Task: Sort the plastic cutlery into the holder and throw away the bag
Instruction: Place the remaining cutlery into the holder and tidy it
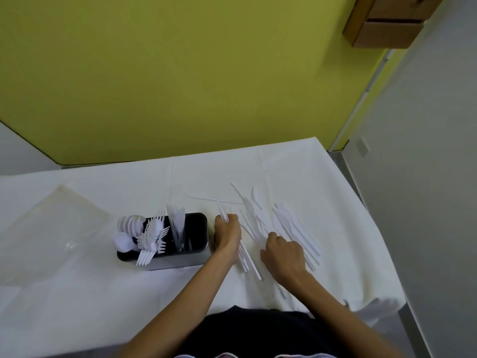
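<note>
- Long white plastic knives (pixel 291 228) lie scattered flat at 3 o'clock from the holder.
- The left hand (pixel 227 233) grasps a loose bundle of knives (pixel 246 259) just beside the holder. The right hand (pixel 282 254) rests on the scatter with fingers curled; whether it grasps anything cannot be told.
- The black oblong cutlery holder with a steel base (pixel 180 260) carries spoons at its 9 o'clock end, then forks, then a few knives.
- Risk: the fanned bundle may slip, or snag the forks, which lean out over the rim.
- Risk: raking could push knives off the table's 3 o'clock edge, which is near.
- The clear plastic bag (pixel 51 228) lies at 9 o'clock, well apart.
- The white-clothed table (pixel 103 293) has bare room at 12 and 7 o'clock.
</note>
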A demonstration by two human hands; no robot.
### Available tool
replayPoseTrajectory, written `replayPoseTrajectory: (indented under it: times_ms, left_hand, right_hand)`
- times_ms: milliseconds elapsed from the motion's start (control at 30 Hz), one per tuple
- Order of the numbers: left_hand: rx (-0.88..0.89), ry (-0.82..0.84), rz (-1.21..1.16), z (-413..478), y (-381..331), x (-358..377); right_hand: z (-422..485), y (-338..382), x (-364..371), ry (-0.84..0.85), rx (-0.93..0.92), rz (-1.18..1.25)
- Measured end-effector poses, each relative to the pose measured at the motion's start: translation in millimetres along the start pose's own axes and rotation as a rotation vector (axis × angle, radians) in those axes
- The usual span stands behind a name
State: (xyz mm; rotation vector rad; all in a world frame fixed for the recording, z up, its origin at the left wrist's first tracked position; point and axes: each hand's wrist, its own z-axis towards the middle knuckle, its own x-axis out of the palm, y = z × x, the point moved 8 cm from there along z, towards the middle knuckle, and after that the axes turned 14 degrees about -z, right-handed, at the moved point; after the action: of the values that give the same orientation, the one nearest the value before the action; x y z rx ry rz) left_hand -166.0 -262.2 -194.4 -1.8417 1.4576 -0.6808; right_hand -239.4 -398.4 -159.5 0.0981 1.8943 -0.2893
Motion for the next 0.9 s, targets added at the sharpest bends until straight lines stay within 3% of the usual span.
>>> replayPoseTrajectory:
  times_ms: [200, 433, 600, 667, 767, 900]
  left_hand:
    - [-0.079, 0.015, 0.053, -2.9, 10.0, -5.0]
    - [-0.059, 0.228, 0.125, -10.3, -5.1, 28.6]
    - [0.095, 0.212, 0.043, -13.2, -27.6, 43.2]
    - [0.105, 0.132, -0.026, -13.1, -34.4, 38.7]
    - [0.081, 0.012, -0.183, -6.7, -43.7, 26.4]
    - [0.057, 0.002, -0.449, -10.2, -59.9, 28.7]
  right_hand:
    - [6.7, 0.9, -2.2, 0.098, -0.051, 0.041]
    - [-1.6, 11.3, -27.6, -0.052, -0.189, 0.082]
    - [-3.8, 5.5, -36.2, -0.181, -0.226, 0.100]
    - [-1.8, -4.8, -35.5, -0.194, -0.204, 0.219]
    - [-1.8, -26.9, -35.1, -0.159, -0.097, 0.614]
    - [-4.9, -47.5, -23.4, -0.129, 0.155, 1.065]
